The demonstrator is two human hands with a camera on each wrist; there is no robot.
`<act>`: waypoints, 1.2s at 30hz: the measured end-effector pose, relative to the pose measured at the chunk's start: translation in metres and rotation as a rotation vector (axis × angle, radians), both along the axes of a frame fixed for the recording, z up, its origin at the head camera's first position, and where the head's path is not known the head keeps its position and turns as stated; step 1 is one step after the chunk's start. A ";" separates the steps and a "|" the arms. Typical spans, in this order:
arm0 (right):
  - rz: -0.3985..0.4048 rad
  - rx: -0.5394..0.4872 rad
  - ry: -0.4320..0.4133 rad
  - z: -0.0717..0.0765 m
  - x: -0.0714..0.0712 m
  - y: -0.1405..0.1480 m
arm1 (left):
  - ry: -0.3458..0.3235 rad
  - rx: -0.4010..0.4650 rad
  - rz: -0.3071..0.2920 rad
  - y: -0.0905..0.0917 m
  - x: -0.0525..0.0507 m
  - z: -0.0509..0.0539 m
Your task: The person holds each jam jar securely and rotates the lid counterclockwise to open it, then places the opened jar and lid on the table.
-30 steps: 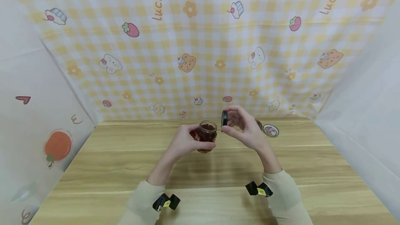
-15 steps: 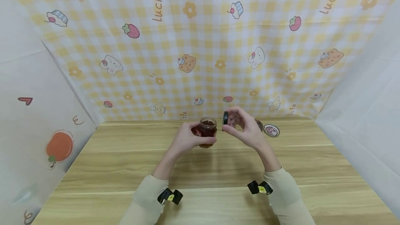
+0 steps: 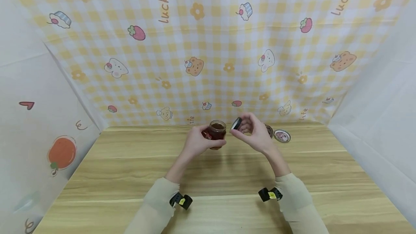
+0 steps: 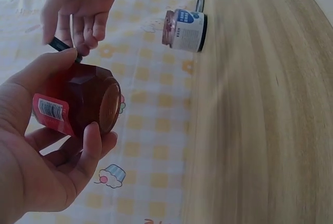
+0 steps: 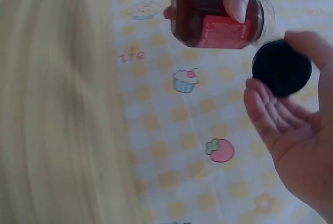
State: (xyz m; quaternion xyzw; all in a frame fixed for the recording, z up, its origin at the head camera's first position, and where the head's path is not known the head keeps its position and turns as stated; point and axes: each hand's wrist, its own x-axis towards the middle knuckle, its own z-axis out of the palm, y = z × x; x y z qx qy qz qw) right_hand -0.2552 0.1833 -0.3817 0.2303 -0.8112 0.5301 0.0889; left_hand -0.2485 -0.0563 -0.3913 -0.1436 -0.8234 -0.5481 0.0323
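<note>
Near the back of the table, my left hand (image 3: 198, 142) grips a glass jar (image 3: 217, 130) of dark reddish-brown contents, fingers and thumb wrapped around its sides. Its mouth is uncovered, and a red label (image 5: 225, 31) with a barcode shows in the wrist views. To the right of the jar, my right hand (image 3: 255, 133) pinches a black round lid (image 3: 236, 123) between thumb and fingers. The lid is tilted and held apart from the jar's rim in the head view. From the left wrist, the jar's base (image 4: 110, 107) is visible, raised off the table.
Behind my right hand stands a second jar (image 4: 187, 30) with a white and blue label, uncovered. Beside it a lid (image 3: 282, 136) lies on the wooden table (image 3: 130, 176). A checked yellow cloth (image 3: 214, 46) hangs behind the table's back edge.
My left hand has moved the jar slightly up and away from me. The lid in my right hand has turned from nearly upright to a slant, its pale inside facing the jar more.
</note>
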 end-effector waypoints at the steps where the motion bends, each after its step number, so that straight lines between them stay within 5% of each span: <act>1: -0.013 0.004 -0.010 -0.002 -0.001 0.000 | 0.002 -0.006 0.010 0.001 -0.001 -0.001; 11: -0.121 0.066 -0.059 -0.017 -0.004 -0.003 | -0.011 -0.033 0.095 0.008 -0.008 -0.009; 36: -0.231 0.245 -0.128 -0.056 -0.018 -0.001 | -0.122 0.027 0.103 0.024 -0.025 -0.027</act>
